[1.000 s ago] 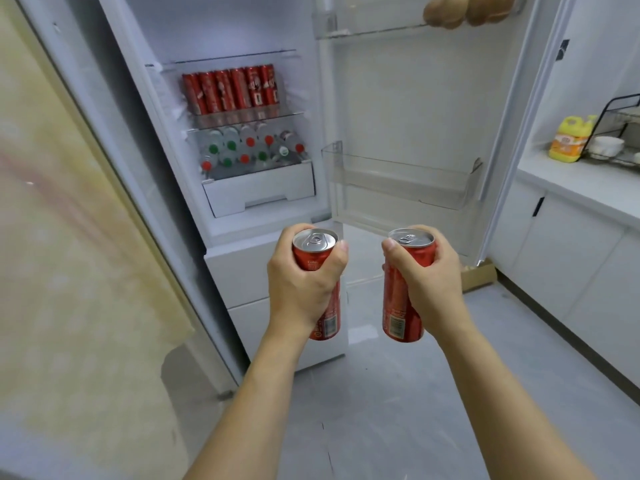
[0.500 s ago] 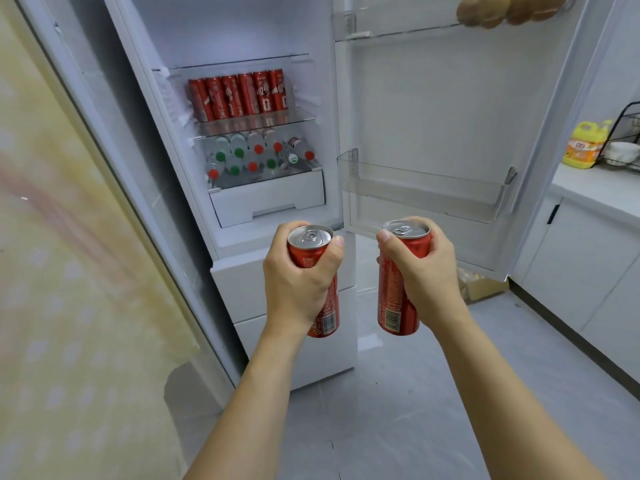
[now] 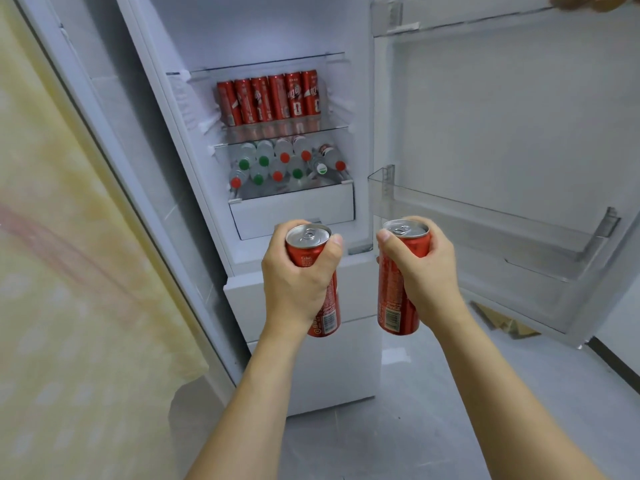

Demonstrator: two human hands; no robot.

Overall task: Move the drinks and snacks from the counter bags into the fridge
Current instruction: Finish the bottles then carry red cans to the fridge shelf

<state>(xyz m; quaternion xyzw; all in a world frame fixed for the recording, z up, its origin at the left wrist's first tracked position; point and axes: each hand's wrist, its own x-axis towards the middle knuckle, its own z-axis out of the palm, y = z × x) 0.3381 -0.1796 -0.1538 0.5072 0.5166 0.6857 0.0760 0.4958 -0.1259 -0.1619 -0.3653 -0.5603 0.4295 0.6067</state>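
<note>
My left hand (image 3: 298, 282) grips a tall red cola can (image 3: 306, 242) upright, and my right hand (image 3: 426, 275) grips a second red cola can (image 3: 394, 306) the same way. Both cans are held side by side in front of the open white fridge (image 3: 263, 29), below its lower shelves. Inside, a row of several red cans (image 3: 268, 98) stands on a glass shelf. Beneath them lie several water bottles (image 3: 284, 164) with red and green caps facing out.
The fridge door (image 3: 519, 116) stands open on the right with a clear door bin (image 3: 485, 220) at hand height. White drawers (image 3: 242, 306) sit under the open compartment. A pale yellow curtain (image 3: 69, 271) hangs at the left. Grey tiled floor (image 3: 415, 427) lies below.
I have come closer to the fridge, which now looks larger and more central. Both hands still hold their cans and have risen slightly toward the open compartment.
</note>
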